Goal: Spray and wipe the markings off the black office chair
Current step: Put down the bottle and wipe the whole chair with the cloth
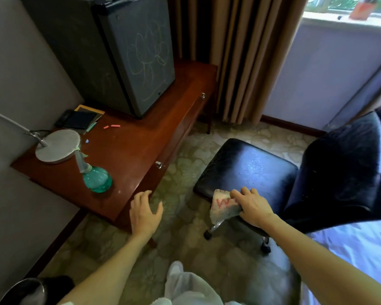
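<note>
The black office chair (246, 168) stands at the right, its seat wet and shiny, its backrest (348, 170) further right. My right hand (253, 205) presses a pale folded cloth (222, 205) with red marks onto the seat's near edge. My left hand (144, 213) hovers with fingers spread over the floor beside the desk corner, holding nothing. A teal spray bottle (96, 178) stands on the wooden desk (136, 148), to the upper left of that hand.
On the desk stand a black mini fridge (139, 56) with chalk scribbles, a round lamp base (57, 145), notebooks and chalk pieces (112, 126). Brown curtains (240, 51) hang behind. A bin (24, 291) sits at the lower left. Patterned carpet covers the floor.
</note>
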Demonstrator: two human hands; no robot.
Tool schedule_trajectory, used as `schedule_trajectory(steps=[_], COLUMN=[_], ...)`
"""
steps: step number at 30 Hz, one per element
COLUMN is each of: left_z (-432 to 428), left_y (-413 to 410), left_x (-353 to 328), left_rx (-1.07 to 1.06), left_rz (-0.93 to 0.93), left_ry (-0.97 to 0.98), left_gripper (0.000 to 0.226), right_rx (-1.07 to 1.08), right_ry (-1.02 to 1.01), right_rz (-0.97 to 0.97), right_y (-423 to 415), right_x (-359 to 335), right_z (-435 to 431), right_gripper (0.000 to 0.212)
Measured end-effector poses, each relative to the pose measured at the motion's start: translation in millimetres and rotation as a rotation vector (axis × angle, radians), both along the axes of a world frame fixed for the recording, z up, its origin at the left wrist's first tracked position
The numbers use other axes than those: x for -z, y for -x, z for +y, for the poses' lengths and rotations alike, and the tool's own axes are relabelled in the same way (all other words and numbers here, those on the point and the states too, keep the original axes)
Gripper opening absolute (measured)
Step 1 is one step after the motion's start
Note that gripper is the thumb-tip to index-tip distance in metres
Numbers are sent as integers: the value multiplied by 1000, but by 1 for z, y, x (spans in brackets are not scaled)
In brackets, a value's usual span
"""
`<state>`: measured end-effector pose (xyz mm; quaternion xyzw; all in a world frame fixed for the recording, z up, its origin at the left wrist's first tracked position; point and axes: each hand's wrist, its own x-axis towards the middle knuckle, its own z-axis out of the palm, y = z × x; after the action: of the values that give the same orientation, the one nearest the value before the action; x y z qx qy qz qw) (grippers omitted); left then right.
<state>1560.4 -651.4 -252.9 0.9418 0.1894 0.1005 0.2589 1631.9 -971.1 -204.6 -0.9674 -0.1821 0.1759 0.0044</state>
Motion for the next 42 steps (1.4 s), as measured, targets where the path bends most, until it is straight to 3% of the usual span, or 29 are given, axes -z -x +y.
schedule_trajectory(steps=[5,12,26,32,37,42], left_z=[-80,-167,-325,-367,-399,-419], left_y=[16,29,-22,-47,-71,-82], left_x=[12,12,-26,-27,-23,-18], left_rx=[173,316,834,1001,1103,1172], left_rz=[-23,-4,-67,15,105,113], left_ry=[-62,-100,-13,16,19,-11], left_gripper=[30,28,41,54,59,69], right_rx=[40,100,264,232,281,336], right_ry=[13,65,38,77,76,30], right_rz=[-15,-66,-238,-232,-212,-237], right_y=[33,67,63,66,60,50], right_x=[-3,-13,-19,-7,-8,-9], right_z=[-68,-145,-223,-231,-244,-262], right_gripper=[49,48,58,85,69,82])
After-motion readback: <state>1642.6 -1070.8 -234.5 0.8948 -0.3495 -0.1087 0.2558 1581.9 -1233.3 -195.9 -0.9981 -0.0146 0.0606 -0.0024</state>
